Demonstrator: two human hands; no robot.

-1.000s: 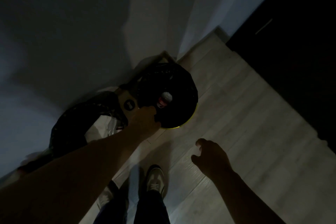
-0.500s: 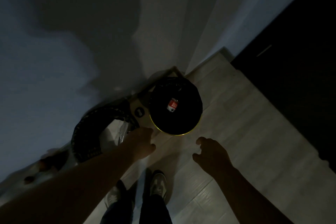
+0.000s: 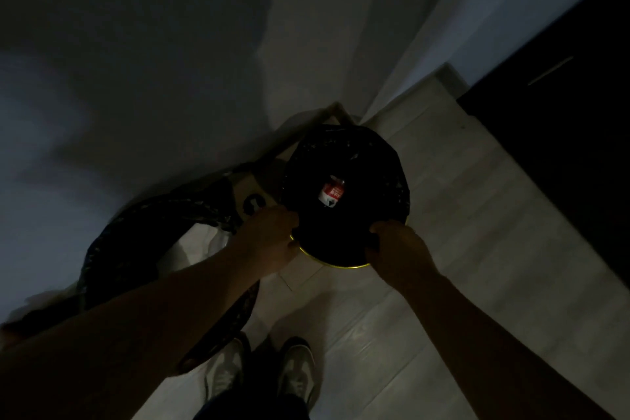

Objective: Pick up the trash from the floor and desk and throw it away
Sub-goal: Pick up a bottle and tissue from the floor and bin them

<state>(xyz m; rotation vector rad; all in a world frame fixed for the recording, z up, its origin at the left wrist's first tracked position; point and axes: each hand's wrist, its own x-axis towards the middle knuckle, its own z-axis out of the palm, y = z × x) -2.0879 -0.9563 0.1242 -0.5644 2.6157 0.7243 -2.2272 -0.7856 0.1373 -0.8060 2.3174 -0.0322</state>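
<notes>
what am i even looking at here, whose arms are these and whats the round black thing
This is one picture from a camera worn on a person's head, looking down in a dim room; there is no machine. The arms are that person's own, with their shoes at the bottom.

The round black thing is a trash bin lined with a black bag, standing on the pale wood floor near the wall. A bottle with a red label lies inside it.

The left hand and right hand are both at the bin's near rim, apparently gripping the bag edge. To the left sits another dark bag.

Dim corner: pale walls [image 3: 170,61], light plank floor [image 3: 460,249], dark cabinet [image 3: 562,147] at right.
</notes>
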